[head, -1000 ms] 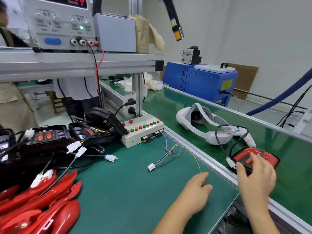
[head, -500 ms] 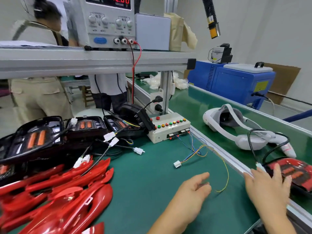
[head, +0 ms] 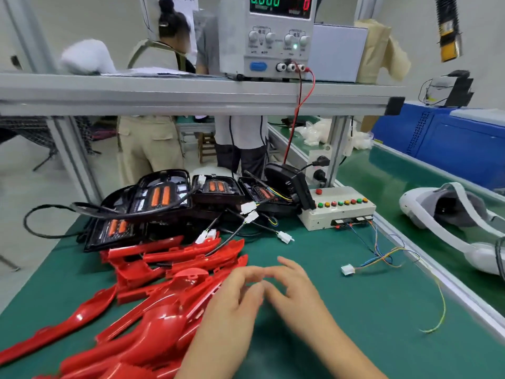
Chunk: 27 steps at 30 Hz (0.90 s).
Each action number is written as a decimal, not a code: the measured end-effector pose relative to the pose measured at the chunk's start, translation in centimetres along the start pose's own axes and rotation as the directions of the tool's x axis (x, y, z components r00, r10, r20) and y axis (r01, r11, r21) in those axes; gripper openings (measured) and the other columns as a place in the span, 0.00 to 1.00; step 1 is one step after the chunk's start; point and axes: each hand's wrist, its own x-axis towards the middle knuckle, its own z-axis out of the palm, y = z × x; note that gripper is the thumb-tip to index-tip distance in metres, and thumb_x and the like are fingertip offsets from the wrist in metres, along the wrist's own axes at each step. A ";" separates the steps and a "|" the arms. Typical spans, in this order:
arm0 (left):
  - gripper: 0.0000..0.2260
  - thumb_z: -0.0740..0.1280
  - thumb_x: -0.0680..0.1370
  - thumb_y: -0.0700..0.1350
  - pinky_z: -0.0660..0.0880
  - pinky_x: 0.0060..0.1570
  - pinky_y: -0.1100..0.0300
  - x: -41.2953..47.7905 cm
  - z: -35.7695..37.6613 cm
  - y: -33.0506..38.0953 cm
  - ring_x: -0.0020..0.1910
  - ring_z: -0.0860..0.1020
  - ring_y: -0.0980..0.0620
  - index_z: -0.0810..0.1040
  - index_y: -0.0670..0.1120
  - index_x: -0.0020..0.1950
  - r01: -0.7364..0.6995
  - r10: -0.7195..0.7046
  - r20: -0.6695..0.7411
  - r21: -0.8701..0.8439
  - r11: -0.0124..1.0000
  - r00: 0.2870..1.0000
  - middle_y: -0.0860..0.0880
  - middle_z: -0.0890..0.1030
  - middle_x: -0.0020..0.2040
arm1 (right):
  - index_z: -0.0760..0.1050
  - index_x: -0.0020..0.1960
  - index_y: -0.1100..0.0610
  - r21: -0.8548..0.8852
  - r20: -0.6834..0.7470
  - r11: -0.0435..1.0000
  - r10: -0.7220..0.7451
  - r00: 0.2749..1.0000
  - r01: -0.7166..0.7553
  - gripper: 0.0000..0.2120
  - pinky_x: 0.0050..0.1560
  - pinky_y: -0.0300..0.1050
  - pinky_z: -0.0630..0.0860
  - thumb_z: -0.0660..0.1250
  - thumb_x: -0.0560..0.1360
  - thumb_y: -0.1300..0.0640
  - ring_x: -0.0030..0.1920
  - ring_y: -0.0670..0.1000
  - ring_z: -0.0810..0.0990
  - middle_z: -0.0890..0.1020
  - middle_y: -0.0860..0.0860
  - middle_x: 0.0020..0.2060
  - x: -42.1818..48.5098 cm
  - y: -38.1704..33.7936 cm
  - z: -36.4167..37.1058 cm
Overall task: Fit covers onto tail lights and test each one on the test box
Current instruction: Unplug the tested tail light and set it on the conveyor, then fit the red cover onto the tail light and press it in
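Red covers (head: 169,310) heaped on surface (head: 355,324) front-left. Black tail lights (head: 161,198) stacked behind them, leads trailing. Test box (head: 338,209) to their right, its white plug (head: 347,269) lying loose.

Right hand (head: 297,296) has left conveyor (head: 410,181) and joined left hand (head: 232,310) beside cover pile. Fingers (head: 287,265) of both loosely spread, holding nothing, blurred. Likely one unit done, next cover pick due.

Power supply (head: 273,39) display: green 0.000, red digits cropped, knob labels unreadable.

Person's left hand (head: 232,296) & right hand (head: 297,291): both bare, w/ bare forearms running to the frame's bottom edge. Fingertips motion-blurred; finer detail can't be made out.
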 end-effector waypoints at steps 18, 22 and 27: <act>0.24 0.57 0.79 0.59 0.51 0.71 0.42 8.1 -15.9 3.1 0.76 0.49 0.43 0.64 0.51 0.73 0.347 0.172 -0.682 0.553 0.757 0.711 0.45 0.52 0.78 | 0.52 0.77 0.51 0.431 0.339 0.830 0.215 0.916 -0.354 0.37 0.34 0.45 0.81 0.63 0.76 0.38 0.40 0.53 0.83 0.73 0.58 0.64 16.8 -13.0 3.6; 0.27 0.56 0.81 0.56 0.58 0.70 0.46 10.0 -16.7 2.2 0.74 0.58 0.40 0.61 0.41 0.75 0.355 -0.057 -0.612 0.378 0.855 0.789 0.41 0.52 0.78 | 0.49 0.77 0.51 0.425 0.406 0.798 0.254 0.878 -0.428 0.38 0.41 0.50 0.83 0.66 0.76 0.43 0.40 0.56 0.85 0.71 0.61 0.67 17.6 -13.0 3.9; 0.22 0.59 0.81 0.47 0.63 0.67 0.45 9.7 -15.9 1.7 0.70 0.64 0.40 0.66 0.35 0.71 0.260 0.154 -0.652 0.493 0.830 0.743 0.38 0.63 0.73 | 0.59 0.73 0.61 0.449 0.437 0.763 0.266 0.859 -0.465 0.26 0.48 0.50 0.80 0.64 0.79 0.58 0.40 0.56 0.82 0.73 0.59 0.49 17.6 -13.2 4.3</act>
